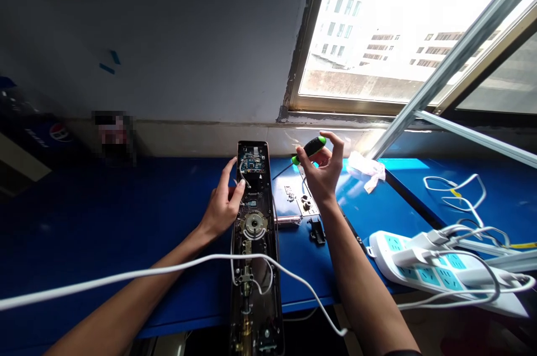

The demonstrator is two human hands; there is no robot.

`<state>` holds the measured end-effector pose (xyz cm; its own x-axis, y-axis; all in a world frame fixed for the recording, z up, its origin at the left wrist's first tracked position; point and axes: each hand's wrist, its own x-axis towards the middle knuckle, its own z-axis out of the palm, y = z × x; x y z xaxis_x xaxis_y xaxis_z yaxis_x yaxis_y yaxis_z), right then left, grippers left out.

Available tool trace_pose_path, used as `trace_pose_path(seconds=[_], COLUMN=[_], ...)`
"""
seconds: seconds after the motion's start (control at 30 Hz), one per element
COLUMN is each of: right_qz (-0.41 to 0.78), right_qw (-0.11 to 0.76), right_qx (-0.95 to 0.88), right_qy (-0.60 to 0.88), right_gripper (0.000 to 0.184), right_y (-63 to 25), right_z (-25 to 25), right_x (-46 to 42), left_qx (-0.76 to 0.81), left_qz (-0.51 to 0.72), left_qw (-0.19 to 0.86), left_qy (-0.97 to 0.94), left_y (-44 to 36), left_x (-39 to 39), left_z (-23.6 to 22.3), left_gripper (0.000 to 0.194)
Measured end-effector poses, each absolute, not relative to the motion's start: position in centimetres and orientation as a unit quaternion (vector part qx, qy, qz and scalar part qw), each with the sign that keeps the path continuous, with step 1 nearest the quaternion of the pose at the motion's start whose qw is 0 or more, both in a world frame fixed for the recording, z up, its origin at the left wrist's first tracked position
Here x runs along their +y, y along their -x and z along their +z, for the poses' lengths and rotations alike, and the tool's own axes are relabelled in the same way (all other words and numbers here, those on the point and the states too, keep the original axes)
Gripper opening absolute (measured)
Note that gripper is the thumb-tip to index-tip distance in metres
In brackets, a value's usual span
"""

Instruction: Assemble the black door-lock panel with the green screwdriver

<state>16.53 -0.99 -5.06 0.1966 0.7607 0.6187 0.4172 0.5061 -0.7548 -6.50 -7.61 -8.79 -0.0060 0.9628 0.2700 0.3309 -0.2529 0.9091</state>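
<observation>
A long, dark electronic door lock [254,244] lies lengthwise in front of me with its inside showing: a circuit board [254,161] at the far end, a round metal part lower down and brass pieces near me. My left hand [224,199] grips its left edge, with the thumb over the inside near white wires. In my right hand [327,171] is a screwdriver [314,146] with a black and green handle, held between thumb and fingers. Its shaft slants down to the left, and the tip is beside the lock's right edge, apart from the board.
On the blue table [168,193] right of the lock lie a metal plate [307,205], a black plastic part [318,231] and crumpled plastic [367,170]. A white cable [168,270] crosses over the lock. A power strip [436,272] with plugs and a metal frame [444,65] stand right.
</observation>
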Motion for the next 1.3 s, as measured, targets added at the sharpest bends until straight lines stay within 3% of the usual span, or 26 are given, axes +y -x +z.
trace_pose_path(seconds=[0.27, 0.37, 0.47, 0.53, 0.77, 1.3], right_qz=[0.154, 0.178, 0.246, 0.288, 0.308, 0.335], right_qw=[0.53, 0.471, 0.417, 0.382, 0.335, 0.279], right_qx=[-0.714, -0.766, -0.788, -0.793, -0.806, -0.83], right_qy=[0.432, 0.399, 0.381, 0.378, 0.38, 0.348], right_gripper=[0.05, 0.046, 0.036, 0.031, 0.025, 0.024], right_y=[-16.4, -16.7, -17.5, -18.1, -19.3, -18.6], right_z=[-2.5, -0.4, 1.4, 2.0, 2.2, 0.8], right_x=[1.3, 2.4, 3.4, 3.9, 4.4, 5.9], left_qx=[0.545, 0.571, 0.534, 0.495, 0.51, 0.511], left_qz=[0.407, 0.37, 0.403, 0.409, 0.322, 0.355], left_qw=[0.248, 0.113, -0.043, -0.077, -0.009, 0.006], left_qy=[-0.69, -0.724, -0.742, -0.763, -0.798, -0.783], left_y=[6.8, 7.6, 7.9, 7.6, 5.6, 4.6], left_x=[-8.1, -7.9, -6.9, -5.7, -1.7, -2.5], left_z=[-7.5, -6.5, -5.0, -3.8, -3.1, -4.1], left_gripper=[0.07, 0.065, 0.04, 0.033, 0.053, 0.046])
